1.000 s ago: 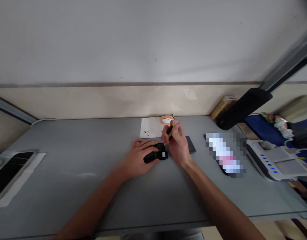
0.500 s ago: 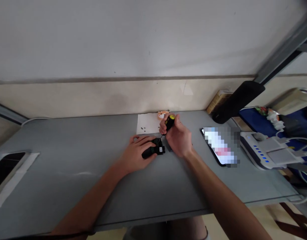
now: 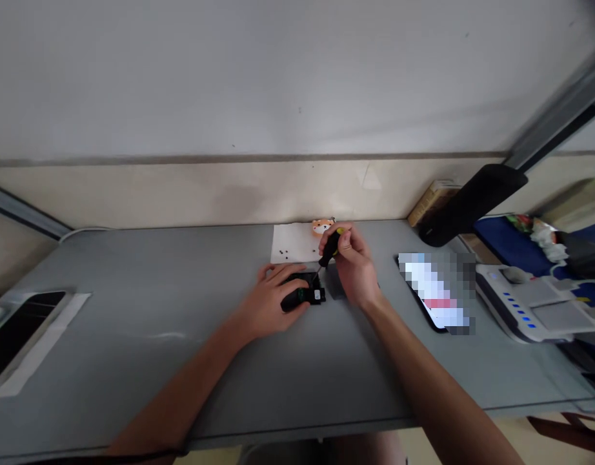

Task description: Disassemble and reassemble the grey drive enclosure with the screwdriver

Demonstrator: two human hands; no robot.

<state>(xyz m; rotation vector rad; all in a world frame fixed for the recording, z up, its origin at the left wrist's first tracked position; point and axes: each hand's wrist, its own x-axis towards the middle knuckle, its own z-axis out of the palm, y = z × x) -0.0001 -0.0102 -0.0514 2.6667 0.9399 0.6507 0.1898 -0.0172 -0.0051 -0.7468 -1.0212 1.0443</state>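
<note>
My left hand [image 3: 271, 300] lies over a black computer mouse [image 3: 302, 294], its fingers pressing the mouse down on the grey desk [image 3: 181, 381]. My right hand [image 3: 353, 265] grips a small screwdriver with a black and yellow handle [image 3: 330, 248]. Its thin shaft slants down and its tip meets the top of the mouse, partly hidden by my fingers. Beyond my hands, a sheet of white paper [image 3: 292, 244] carries several tiny black screws [image 3: 284, 254]. An orange cartoon-animal figure [image 3: 321, 227] stands at its far corner.
A dark flat box [image 3: 336, 285] lies under my right hand. To the right are a phone with a pixelated screen [image 3: 435, 292], a black bar-shaped object [image 3: 472, 204], and a white device with blue lights [image 3: 524, 303]. A dark tablet [image 3: 17, 336] lies at the left.
My right hand has shifted slightly right and the screwdriver now leans more, with its tip still at the mouse. The view has moved slightly. My left hand stays on the mouse.
</note>
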